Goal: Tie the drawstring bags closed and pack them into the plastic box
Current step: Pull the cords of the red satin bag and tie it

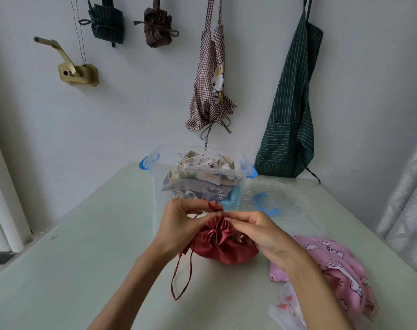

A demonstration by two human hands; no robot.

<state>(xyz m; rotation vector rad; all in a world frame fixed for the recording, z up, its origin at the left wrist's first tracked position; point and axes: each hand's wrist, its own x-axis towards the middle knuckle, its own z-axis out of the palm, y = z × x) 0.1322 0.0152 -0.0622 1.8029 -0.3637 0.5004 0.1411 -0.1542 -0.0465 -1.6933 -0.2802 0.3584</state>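
Fig.: My hands working the cord at the gathered mouth of a red satin drawstring bag [223, 246], on the table [83, 258] just in front of the plastic box [198, 173].

L hand [179, 222] & R hand [257, 228]: fingertips pinched on the red cord [212, 206] above the puckered opening; a cord loop trails toward me. Box holds folded printed bags; clear lid [274, 201] to its R; pink printed bags [341, 270] by my R forearm.

Evenly lit by soft, diffuse daylight; bright throughout. Faint, soft-edged shadows only under the forearms on the worktop [88, 258]. Mild sheen on the clear plastic box [155, 160]. Strong wide-angle bending toward the edges. Slight softness overall; corners smeared.
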